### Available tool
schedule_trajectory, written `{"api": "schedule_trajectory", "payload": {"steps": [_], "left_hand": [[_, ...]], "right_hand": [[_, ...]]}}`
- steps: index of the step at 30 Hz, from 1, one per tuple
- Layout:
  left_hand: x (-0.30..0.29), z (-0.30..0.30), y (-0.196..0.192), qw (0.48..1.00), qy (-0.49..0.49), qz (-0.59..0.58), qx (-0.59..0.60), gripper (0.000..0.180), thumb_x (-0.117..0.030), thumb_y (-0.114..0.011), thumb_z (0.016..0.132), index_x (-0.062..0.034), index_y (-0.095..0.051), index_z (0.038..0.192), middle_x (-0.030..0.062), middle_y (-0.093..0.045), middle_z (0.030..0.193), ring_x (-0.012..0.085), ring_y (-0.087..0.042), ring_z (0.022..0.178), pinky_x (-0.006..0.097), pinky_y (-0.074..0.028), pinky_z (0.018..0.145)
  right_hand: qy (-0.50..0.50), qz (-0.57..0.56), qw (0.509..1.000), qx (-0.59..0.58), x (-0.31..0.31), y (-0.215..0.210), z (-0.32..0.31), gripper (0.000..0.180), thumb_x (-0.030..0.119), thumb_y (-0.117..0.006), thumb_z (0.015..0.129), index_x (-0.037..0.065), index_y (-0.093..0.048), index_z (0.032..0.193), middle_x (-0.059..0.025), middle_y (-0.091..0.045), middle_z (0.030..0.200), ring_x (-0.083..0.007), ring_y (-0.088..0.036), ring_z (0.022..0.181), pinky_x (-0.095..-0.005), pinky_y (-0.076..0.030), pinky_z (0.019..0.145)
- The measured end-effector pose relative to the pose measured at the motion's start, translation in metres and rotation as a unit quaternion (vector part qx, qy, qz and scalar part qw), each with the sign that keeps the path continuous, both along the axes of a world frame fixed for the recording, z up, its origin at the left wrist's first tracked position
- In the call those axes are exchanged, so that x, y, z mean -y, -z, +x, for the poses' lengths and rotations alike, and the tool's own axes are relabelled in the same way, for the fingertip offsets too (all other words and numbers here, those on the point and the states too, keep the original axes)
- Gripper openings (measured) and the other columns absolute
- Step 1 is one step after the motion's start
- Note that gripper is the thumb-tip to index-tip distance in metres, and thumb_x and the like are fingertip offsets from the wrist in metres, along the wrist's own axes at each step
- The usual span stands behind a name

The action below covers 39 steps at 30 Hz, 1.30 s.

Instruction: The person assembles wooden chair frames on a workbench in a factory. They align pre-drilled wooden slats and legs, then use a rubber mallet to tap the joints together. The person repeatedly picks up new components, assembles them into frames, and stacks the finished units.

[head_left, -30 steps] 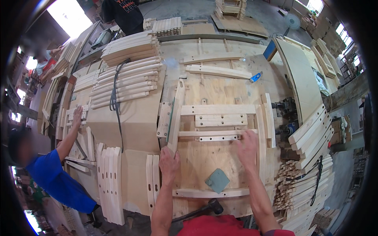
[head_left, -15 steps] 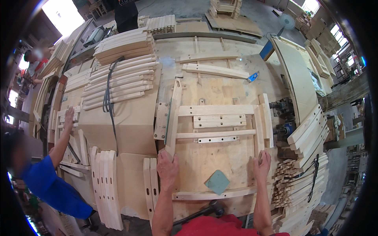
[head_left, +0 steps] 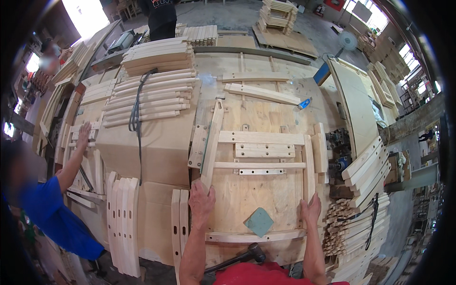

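A pale wooden frame lies on a plywood board (head_left: 280, 199) in front of me. Its slanted left side piece (head_left: 212, 142) has a slotted upper end, and two crossbars, an upper rail (head_left: 261, 138) and a thinner lower rail (head_left: 259, 165), run to the right side piece (head_left: 308, 164). My left hand (head_left: 202, 202) is closed around the near end of the left piece. My right hand (head_left: 311, 210) grips the near end of the right piece, thumb on its inner side. Between the rails sits a drilled wooden block (head_left: 265, 150); a strip with holes (head_left: 261, 172) lies below the lower rail.
A green square pad (head_left: 259, 222), a curved rail (head_left: 256, 236) and a black mallet (head_left: 256, 252) lie close to me. Clamps (head_left: 341, 164) stand at the right. Slats (head_left: 147, 99) are stacked left; a co-worker in a blue sleeve (head_left: 57, 213) reaches in there.
My right hand has slid slightly toward me and left along the right side piece. My left hand keeps its place. The view has shifted a little.
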<state>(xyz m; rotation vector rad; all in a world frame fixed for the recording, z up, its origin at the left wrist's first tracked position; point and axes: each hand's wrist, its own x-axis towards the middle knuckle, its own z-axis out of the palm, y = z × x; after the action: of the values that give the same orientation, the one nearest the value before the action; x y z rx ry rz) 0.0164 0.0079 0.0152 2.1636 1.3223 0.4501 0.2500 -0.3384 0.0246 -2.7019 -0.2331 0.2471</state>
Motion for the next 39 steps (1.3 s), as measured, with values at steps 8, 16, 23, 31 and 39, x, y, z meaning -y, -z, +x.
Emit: {"api": "schedule_trajectory", "payload": {"steps": [8,16,23,31,39], "left_hand": [[-0.005,-0.004,0.002,0.999,0.029,-0.037,-0.026,0.041,-0.025,-0.072,0.088,0.0009,-0.053,0.114,0.0256,-0.061,0.109,0.0464,-0.061,0.104,0.054,-0.051,0.087],[-0.005,-0.009,0.005,0.996,0.076,-0.021,-0.036,0.041,-0.021,-0.073,0.087,0.0009,-0.051,0.114,0.0258,-0.061,0.108,0.0491,-0.061,0.101,0.055,-0.051,0.084],[-0.007,-0.009,0.005,0.992,0.082,-0.049,-0.086,0.042,-0.025,-0.073,0.088,-0.0002,-0.050,0.113,0.0256,-0.061,0.109,0.0473,-0.062,0.099,0.054,-0.050,0.083],[0.021,0.008,-0.010,0.979,0.097,0.140,-0.111,0.056,-0.029,-0.072,0.088,0.0021,-0.052,0.130,0.0219,-0.060,0.121,0.0402,-0.058,0.113,0.052,-0.045,0.095],[0.164,0.024,-0.030,0.921,0.368,-0.021,-0.129,0.079,-0.044,-0.078,0.085,0.0062,-0.050,0.139,0.0238,-0.056,0.136,0.0404,-0.058,0.118,0.052,-0.045,0.102]], "right_hand": [[-0.007,0.041,0.999,0.019,0.003,0.007,0.003,0.082,0.027,-0.077,0.084,-0.009,-0.042,0.150,-0.0317,-0.054,0.141,-0.0457,-0.051,0.133,-0.0482,-0.040,0.113],[0.019,0.037,0.999,0.011,0.006,0.009,0.004,0.080,0.026,-0.078,0.084,-0.007,-0.044,0.149,-0.0314,-0.056,0.138,-0.0462,-0.052,0.130,-0.0476,-0.042,0.111],[0.000,0.050,0.999,0.019,0.015,0.023,0.006,0.080,0.026,-0.079,0.083,-0.009,-0.046,0.147,-0.0309,-0.057,0.136,-0.0451,-0.054,0.130,-0.0464,-0.043,0.110],[0.018,0.060,0.998,0.003,0.010,0.017,0.007,0.074,0.024,-0.078,0.084,-0.009,-0.049,0.144,-0.0287,-0.060,0.134,-0.0445,-0.057,0.123,-0.0445,-0.046,0.106],[-0.084,0.018,0.980,0.179,-0.037,-0.015,0.022,0.075,0.026,-0.077,0.086,-0.005,-0.047,0.147,-0.0278,-0.053,0.143,-0.0472,-0.048,0.131,-0.0540,-0.037,0.112]]}}
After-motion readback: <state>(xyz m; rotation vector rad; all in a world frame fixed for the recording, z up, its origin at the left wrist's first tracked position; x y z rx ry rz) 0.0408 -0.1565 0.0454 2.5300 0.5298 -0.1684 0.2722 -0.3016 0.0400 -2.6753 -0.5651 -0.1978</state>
